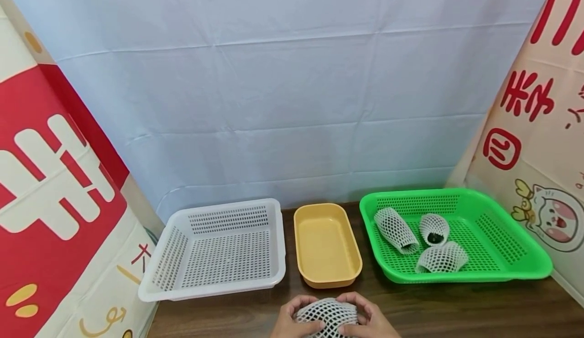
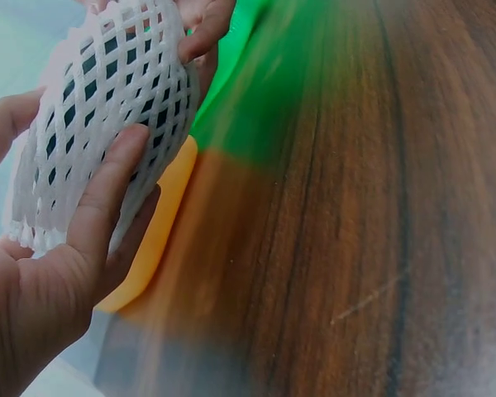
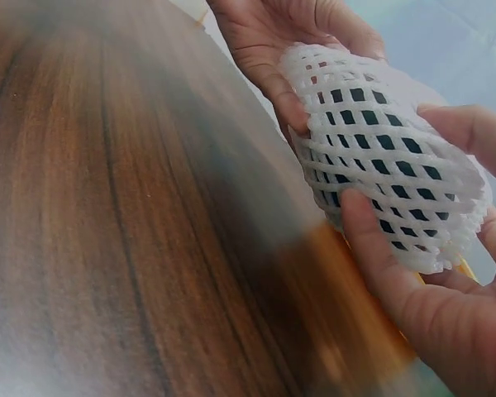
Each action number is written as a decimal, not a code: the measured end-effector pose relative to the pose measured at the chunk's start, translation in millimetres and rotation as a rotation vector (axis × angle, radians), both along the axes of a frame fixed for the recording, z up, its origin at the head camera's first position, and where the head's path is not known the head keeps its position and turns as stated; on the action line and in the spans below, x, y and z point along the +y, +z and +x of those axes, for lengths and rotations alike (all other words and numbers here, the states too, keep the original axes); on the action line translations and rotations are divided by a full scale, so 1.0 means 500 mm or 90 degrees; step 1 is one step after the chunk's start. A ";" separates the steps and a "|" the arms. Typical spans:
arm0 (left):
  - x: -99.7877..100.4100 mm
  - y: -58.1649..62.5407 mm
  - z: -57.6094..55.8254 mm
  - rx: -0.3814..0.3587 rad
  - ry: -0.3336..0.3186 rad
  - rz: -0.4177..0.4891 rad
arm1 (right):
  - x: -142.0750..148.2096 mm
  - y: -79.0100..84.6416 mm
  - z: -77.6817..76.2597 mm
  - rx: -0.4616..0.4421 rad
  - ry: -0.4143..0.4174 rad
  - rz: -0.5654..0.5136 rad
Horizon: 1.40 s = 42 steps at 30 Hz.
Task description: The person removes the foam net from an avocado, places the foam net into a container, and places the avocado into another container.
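Note:
Both of my hands hold a white foam net sleeve [image 1: 329, 313] near the table's front edge, at the bottom of the head view. Something dark shows through its mesh; what it is stays hidden. My left hand [image 1: 292, 318] grips one end, thumb on the near side and fingers round the far side. The other end is held the same way by my right hand [image 1: 370, 320]. In the left wrist view the net [image 2: 107, 116] bulges round its dark content. The right wrist view shows the right thumb pressing on the mesh [image 3: 380, 157].
Behind the hands stands a yellow tray [image 1: 326, 244]. A white basket [image 1: 228, 257] is at the left. The green basket [image 1: 493, 236] at the right holds a long net-wrapped item [image 1: 396, 229], a small one [image 1: 434, 228] with a dark end, and another net-wrapped item [image 1: 442, 258].

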<state>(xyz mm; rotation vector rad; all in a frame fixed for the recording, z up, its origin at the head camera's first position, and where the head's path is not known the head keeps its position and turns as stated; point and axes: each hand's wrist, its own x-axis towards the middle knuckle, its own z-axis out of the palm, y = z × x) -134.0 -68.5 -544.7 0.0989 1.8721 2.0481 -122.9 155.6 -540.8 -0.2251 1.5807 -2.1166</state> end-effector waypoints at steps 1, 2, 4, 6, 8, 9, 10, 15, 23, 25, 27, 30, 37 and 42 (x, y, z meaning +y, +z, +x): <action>0.000 -0.001 0.000 0.003 0.000 0.003 | -0.002 0.002 0.001 -0.004 -0.007 0.005; 0.000 -0.003 0.000 0.005 0.000 0.007 | -0.002 0.004 0.002 -0.009 -0.011 0.010; -0.001 -0.007 0.000 0.014 -0.004 0.015 | -0.004 0.004 0.002 -0.013 -0.018 0.021; -0.002 -0.011 -0.001 0.025 -0.004 0.016 | -0.005 0.002 0.001 -0.016 -0.023 0.027; -0.002 -0.016 -0.001 0.035 -0.003 0.011 | -0.005 -0.003 0.000 -0.019 -0.025 0.027; -0.002 -0.018 -0.001 0.037 -0.001 0.006 | -0.005 -0.005 0.000 -0.018 -0.024 0.026; -0.001 -0.020 -0.001 0.035 0.001 0.002 | -0.006 -0.008 0.001 -0.017 -0.023 0.023; 0.001 -0.024 0.000 0.000 0.011 -0.002 | -0.004 -0.017 0.004 -0.009 -0.016 0.017; 0.004 -0.023 0.000 -0.012 0.018 -0.019 | 0.000 -0.027 0.002 -0.026 -0.019 0.011; 0.004 -0.024 0.001 -0.013 0.017 -0.023 | 0.000 -0.029 0.002 -0.028 -0.020 0.014; 0.004 -0.024 0.001 -0.014 0.014 -0.022 | -0.001 -0.031 0.002 -0.034 -0.020 0.015; 0.003 -0.026 0.002 -0.014 0.012 -0.021 | -0.002 -0.034 0.003 -0.038 -0.023 0.016; 0.003 -0.027 0.003 -0.024 0.021 -0.057 | -0.004 -0.034 0.005 -0.047 -0.024 0.012; -0.005 -0.026 0.004 -0.012 0.002 -0.048 | -0.005 -0.040 0.005 -0.047 -0.026 0.016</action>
